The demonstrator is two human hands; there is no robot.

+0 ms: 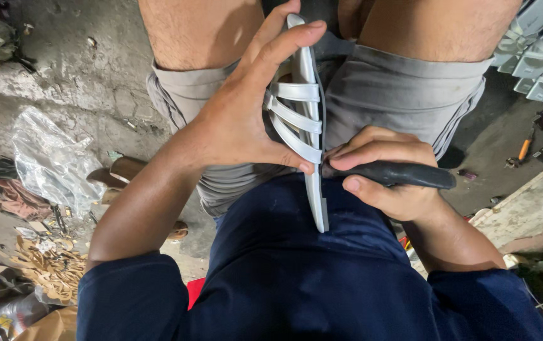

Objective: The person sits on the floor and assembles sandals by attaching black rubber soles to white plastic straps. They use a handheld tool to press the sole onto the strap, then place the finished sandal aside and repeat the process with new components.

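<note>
On the left, the floor is full of mess: a crumpled clear plastic bag [50, 161] and a heap of tan scraps [50, 268] near the bottom left corner.

The left hand [240, 120] comes in from the left with the arm bent. Its fingers are wrapped around a pale grey strappy sandal [309, 126], thumb low on the straps, fingertips hooked over the top end. The sandal stands on its edge over the lap, in the middle.

The right hand [385, 173] is curled tight around a black tool handle [404, 175], and its tip is pressed to the sandal's sole edge. The tip itself is hidden.

If the tool slips off the thin edge, I think it could poke the left thumb or the leg below. The sandal could also twist, since it is held in the air.

Far right, more grey sandals [539, 50] are stacked at the top corner.
</note>
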